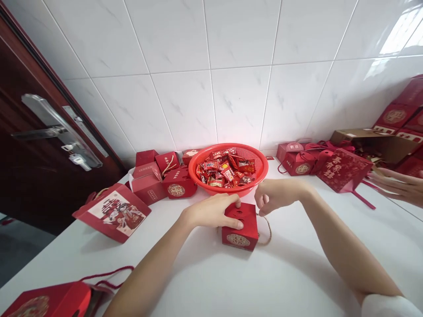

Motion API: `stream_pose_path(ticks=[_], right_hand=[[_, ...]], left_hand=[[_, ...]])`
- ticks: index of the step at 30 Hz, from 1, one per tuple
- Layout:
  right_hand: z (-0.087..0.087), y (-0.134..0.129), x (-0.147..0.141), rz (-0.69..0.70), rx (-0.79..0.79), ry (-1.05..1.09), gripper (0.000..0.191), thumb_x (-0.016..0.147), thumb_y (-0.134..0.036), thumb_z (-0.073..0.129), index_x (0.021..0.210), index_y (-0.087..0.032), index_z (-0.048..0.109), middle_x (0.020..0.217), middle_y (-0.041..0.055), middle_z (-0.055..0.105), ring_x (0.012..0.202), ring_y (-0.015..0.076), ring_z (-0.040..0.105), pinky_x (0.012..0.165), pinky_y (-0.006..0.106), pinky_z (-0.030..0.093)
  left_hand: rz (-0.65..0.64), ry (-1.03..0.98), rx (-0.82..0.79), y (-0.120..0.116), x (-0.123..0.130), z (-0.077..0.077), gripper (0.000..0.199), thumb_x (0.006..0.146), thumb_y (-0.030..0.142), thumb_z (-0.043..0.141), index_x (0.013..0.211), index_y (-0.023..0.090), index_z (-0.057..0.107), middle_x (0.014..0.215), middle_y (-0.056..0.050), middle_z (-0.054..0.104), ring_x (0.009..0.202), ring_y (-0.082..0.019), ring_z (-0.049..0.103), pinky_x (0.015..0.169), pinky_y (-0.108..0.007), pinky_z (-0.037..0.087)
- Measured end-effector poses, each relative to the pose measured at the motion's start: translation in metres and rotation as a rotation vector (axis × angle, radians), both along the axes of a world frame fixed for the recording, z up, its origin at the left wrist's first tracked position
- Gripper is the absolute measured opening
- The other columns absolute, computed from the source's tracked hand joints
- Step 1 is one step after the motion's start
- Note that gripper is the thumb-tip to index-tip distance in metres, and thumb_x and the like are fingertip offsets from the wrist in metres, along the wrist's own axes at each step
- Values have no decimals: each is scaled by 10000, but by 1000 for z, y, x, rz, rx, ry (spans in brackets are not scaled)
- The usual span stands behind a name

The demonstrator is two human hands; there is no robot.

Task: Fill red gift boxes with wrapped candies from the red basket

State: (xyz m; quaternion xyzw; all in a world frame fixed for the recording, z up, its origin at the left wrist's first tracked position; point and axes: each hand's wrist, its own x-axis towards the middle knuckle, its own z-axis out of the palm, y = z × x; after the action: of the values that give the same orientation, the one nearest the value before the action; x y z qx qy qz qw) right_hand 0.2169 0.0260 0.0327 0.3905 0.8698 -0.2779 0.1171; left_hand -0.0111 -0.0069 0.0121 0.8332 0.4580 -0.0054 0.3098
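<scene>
A small red box (239, 226) with a gold round emblem stands on the white table below the basket. My left hand (214, 212) grips its top, thumb and fingers on the lid beside the holes. Just right of the box, my right hand (276, 196) has its fingers curled together; whatever they may hold is hidden. A loop of tan rope (270, 231) comes out of the box's right side, below those fingers. Behind the box sits a red plastic basket (194, 176) full of wrapped candies (228, 169).
Several red gift boxes (149, 182) stand left of the basket, and a larger printed box (117, 213) lies nearer. Another red box (49, 301) is at the lower left. On the right are more red boxes (345, 169), a cardboard carton (350, 134) and another person's hand (398, 187).
</scene>
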Motion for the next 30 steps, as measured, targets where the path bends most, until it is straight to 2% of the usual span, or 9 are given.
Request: stream_pose_path(ticks=[3,7,11,14,17,19,23,27,30], right_hand=[[-22,-1,6,-78,-65,-50,374,657,-506,821,837,-182,776,896,59,762,819,229,662,644,291,443],[-41,-2,14,-97,-230,173,365,651,-544,808,694,-184,758,719,13,717,719,184,611,679,299,442],[-39,-3,25,-262,-425,502,383,675,-533,806,648,-161,718,627,9,673,629,145,580,650,290,458],[-27,-8,26,-345,-453,751,408,737,-539,778,638,-155,684,638,26,676,621,138,601,678,299,487],[-12,-16,20,-326,-436,883,409,761,-528,782,641,-157,659,665,31,679,643,140,613,708,311,510],[-2,-20,16,-302,-388,887,386,773,-518,783,692,-156,676,687,27,680,667,142,615,722,314,517],[12,-24,14,-299,-248,854,376,795,-527,760,745,-162,682,705,24,672,705,155,621,727,316,512],[15,-31,10,-338,-160,827,369,789,-532,752,790,-174,658,759,35,679,761,178,630,724,317,495],[8,-40,-2,-343,-33,787,351,807,-513,721,747,-188,603,731,14,635,693,157,577,632,293,438]], left_hand=[[24,-13,-27,3,2,-3,508,739,537,714,1121,218,614,1100,-68,645,914,-260,605,676,-287,425],[41,-32,-11,3,3,-5,482,733,545,714,1081,224,621,1080,-57,647,893,-248,604,680,-283,438],[100,-71,-8,-5,6,-4,470,715,533,725,1055,221,640,1038,-69,626,849,-252,615,609,-274,445],[157,-75,45,-14,9,-6,444,734,540,711,1043,223,671,1015,-87,598,884,-285,618,621,-296,461],[193,-80,128,-22,13,-6,369,749,503,717,988,222,705,1016,-94,584,923,-306,611,674,-334,478],[217,-173,148,-25,14,-2,374,727,416,751,1053,236,715,1071,-92,581,922,-292,613,692,-345,493],[194,-651,-22,-25,8,14,598,743,320,778,1311,267,600,1260,-97,575,951,-250,639,740,-354,539],[58,-1054,-174,-26,2,24,549,840,375,747,1343,273,555,1448,-97,514,1283,-308,544,980,-421,526],[19,-1088,-200,-30,7,23,632,831,431,753,1402,284,524,1551,-103,434,1418,-355,425,1083,-460,471]])
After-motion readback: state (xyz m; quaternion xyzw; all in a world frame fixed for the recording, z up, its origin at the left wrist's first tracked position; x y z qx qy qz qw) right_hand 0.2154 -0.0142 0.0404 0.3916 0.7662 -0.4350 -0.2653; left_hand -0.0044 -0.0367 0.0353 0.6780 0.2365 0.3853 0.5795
